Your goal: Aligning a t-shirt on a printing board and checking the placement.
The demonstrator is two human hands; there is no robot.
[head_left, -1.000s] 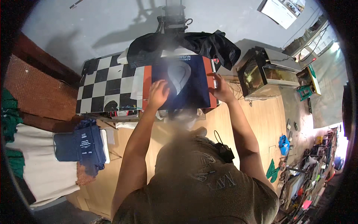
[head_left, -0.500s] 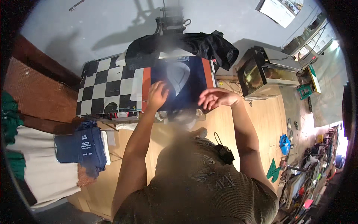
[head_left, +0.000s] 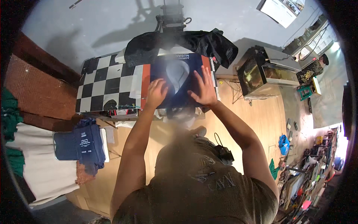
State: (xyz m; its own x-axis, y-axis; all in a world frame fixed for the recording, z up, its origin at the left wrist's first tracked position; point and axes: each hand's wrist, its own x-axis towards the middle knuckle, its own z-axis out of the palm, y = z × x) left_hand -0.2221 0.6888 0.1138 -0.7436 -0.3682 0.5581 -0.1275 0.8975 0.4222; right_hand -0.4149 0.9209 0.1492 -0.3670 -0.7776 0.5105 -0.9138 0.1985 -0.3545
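Note:
A dark blue printed cloth [head_left: 184, 98] with a pale, pointed oval design [head_left: 177, 76] lies spread over an orange-edged surface [head_left: 145, 84] on the table. At the left side of the design, my left hand [head_left: 156, 92] rests palm down on the cloth, fingers slightly bent and apart. My right hand [head_left: 204, 89] lies flat at the cloth's right side with its fingers spread. Neither hand grips anything. Some white lettering shows at the cloth's far edge, and a camera blur hides part of its middle.
Black-and-white checked covering [head_left: 106, 84] spans the table's left part. Bunched black fabric [head_left: 214, 47] lies along the back. Folded navy garments [head_left: 87, 145] sit at lower left. A glass tank [head_left: 257, 72] stands to the right, with another person [head_left: 313, 70] beyond it.
My right hand has moved inward and forward from above the cloth's right edge and now lies flat on it. My left hand stays nearly in place. A person has appeared at far right.

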